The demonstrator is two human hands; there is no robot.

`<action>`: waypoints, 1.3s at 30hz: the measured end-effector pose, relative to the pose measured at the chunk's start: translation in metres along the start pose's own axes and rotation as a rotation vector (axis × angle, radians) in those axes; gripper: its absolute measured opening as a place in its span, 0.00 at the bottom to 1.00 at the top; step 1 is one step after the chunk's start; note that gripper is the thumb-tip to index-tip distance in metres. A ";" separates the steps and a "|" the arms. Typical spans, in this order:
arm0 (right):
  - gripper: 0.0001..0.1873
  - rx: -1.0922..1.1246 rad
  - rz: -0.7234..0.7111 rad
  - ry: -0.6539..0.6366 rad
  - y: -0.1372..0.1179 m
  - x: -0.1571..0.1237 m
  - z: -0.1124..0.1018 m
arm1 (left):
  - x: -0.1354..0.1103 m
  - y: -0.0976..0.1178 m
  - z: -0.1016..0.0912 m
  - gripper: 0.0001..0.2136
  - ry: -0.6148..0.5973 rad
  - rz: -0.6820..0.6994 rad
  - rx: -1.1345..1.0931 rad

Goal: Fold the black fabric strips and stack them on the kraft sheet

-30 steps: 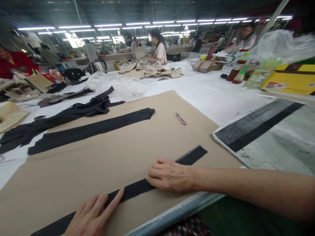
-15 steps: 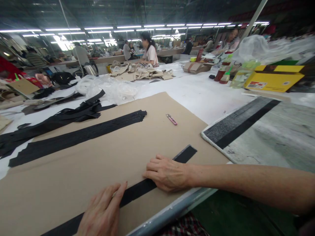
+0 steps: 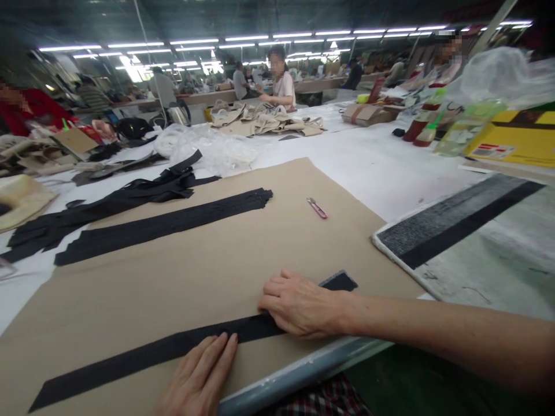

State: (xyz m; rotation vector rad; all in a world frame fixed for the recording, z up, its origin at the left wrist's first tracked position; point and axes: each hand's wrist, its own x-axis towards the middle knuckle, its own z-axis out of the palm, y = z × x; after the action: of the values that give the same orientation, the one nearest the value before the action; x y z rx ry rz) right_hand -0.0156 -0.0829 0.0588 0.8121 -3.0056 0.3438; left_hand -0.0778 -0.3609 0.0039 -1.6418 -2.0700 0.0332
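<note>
A long black fabric strip [image 3: 117, 361] lies slantwise across the tan sheet [image 3: 217, 266] near the table's front edge. My left hand [image 3: 199, 372] rests on its lower edge with the fingers stretched out flat. Farther right, my right hand [image 3: 299, 306] has its fingers curled down onto the same strip; the fingertips are hidden. Beyond its wrist the strip's far end shows a grey speckled border. Pink-handled thread snips [image 3: 317, 208] lie on the sheet, away from both hands.
A stack of black strips [image 3: 169, 224] lies on the sheet, with a loose black heap [image 3: 117, 205] behind it. To the right, a pale board [image 3: 489, 254] bears grey and black bands. Bottles [image 3: 427, 133] and a yellow box [image 3: 515, 136] stand farther back. Other people sit beyond.
My left hand has slid right along the strip, its fingers now flatter, and more of the strip's left end shows. The right hand stays on the strip. The camera view has shifted left.
</note>
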 end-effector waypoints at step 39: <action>0.06 -0.079 -0.079 -0.025 -0.037 0.062 0.025 | -0.008 0.033 0.014 0.21 0.159 -0.158 -0.051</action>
State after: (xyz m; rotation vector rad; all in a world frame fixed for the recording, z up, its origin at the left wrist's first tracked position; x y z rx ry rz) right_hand -0.0500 -0.1503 0.0464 0.9319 -2.9772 0.2141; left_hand -0.0526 -0.3550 -0.0218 -1.4543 -2.0854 -0.1986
